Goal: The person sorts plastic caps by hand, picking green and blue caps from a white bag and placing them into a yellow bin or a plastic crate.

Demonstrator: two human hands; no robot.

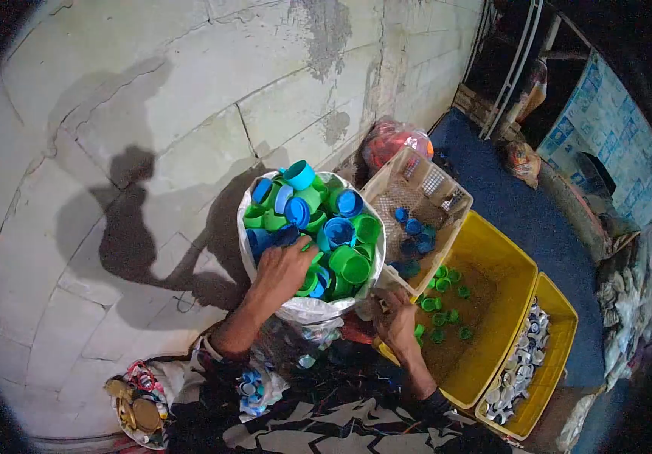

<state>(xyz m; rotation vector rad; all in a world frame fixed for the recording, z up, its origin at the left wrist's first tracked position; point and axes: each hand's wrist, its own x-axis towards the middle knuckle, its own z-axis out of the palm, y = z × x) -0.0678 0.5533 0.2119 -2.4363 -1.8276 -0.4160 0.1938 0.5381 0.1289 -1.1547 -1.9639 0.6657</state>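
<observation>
A white sack (pixel 246 261) stands upright, filled with green caps (pixel 353 266) and blue caps (pixel 339 231). My left hand (pixel 284 266) reaches over the sack's near left side, its fingers closed round a green cap (pixel 308 246) at the pile's surface. Beside the sack's lower right edge is my right hand (pixel 395 318), near the corner of a yellow bin; its fingers are bent, and what lies between them is too dim to make out. The yellow bin (pixel 504 250) contains scattered small green caps (pixel 439 284).
A cream perforated crate (pixel 447 193) with blue caps overlaps the yellow bin. A narrower yellow bin (pixel 566 318) contains whitish metallic pieces. Behind the crate sits a bag of red items (pixel 394 144). Another open bag (pixel 144 412) stands at lower left, by the block wall (pixel 114 227).
</observation>
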